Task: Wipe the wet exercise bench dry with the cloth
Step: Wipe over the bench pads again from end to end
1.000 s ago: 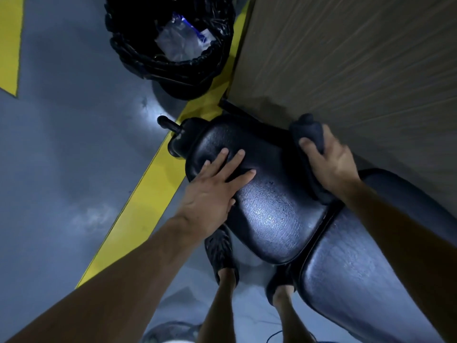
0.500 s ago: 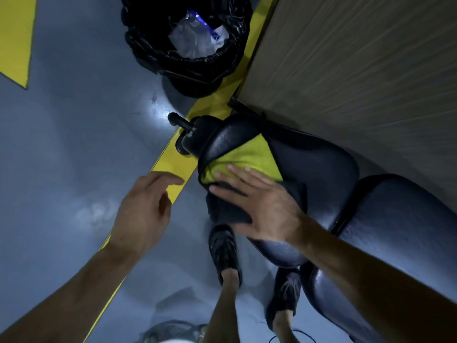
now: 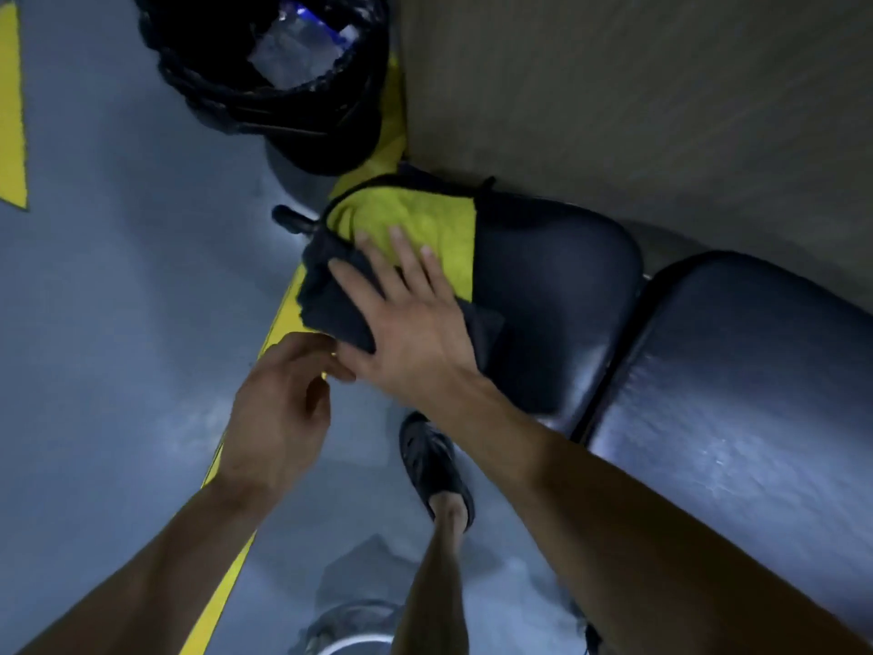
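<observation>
Fingers (image 3: 396,257) of the right hand (image 3: 406,323) lie straight and spread, pressing the cloth (image 3: 425,229) flat against the small seat pad (image 3: 557,295) of the exercise bench. Nothing is pinched here; the palm bears down so that the fabric stays in full contact with the vinyl, which is probably what lets it soak up water as it slides. The cloth is yellow on one face and dark on the other, and it drapes over the narrow end of that pad, one dark fold hanging off the near edge.

Just beside that fold hovers the left hand (image 3: 278,408), fingers loosely curled toward the hanging corner. Whether its fingertips actually touch the fabric cannot be told, since the right thumb hides the spot; it appears to hold nothing. Its place suggests it is about to gather or steady the loose edge.

Outward from the hands, the longer back pad (image 3: 737,418) of the bench runs to the right, apart from the cloth and showing a pale sheen that may be moisture, so by my judgement most wiping is left to do. A black adjustment knob (image 3: 286,215) sticks out below the seat's tip. Beyond it stands a black bin (image 3: 283,111) holding crumpled wrappers, on a grey floor (image 3: 118,300) crossed by a yellow line (image 3: 222,593). A sandalled foot (image 3: 434,465) stands under the bench edge.
</observation>
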Demonstrator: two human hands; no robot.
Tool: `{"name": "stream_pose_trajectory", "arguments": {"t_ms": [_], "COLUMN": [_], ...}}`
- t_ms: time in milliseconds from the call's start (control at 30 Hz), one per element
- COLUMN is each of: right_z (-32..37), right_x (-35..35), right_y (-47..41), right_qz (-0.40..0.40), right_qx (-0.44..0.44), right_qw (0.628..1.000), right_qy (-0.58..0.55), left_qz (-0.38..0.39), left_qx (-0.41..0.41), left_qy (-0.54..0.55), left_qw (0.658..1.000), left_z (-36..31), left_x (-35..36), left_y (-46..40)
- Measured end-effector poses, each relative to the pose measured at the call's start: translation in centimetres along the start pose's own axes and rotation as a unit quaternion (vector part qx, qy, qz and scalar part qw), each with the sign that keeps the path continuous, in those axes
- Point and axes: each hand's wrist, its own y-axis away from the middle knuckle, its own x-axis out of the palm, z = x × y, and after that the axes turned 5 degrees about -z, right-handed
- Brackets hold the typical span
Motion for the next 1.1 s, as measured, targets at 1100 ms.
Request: {"name": "stream_pose_trajectory", "arguments": {"t_ms": [1100], "right_z": [-21.1], "right_x": [-5.4], "right_y": [39.0], "right_qz": [-0.146], "right_qx": [0.381], "right_qw": [0.909], "right_qy": [-0.092], "left_qz": [0.149], "left_qx": [0.184], "left_qy": [-0.008], "left_qw": [0.971], "left_z": [-35.4], "left_x": [22.2], "left_y": [8.7]}}
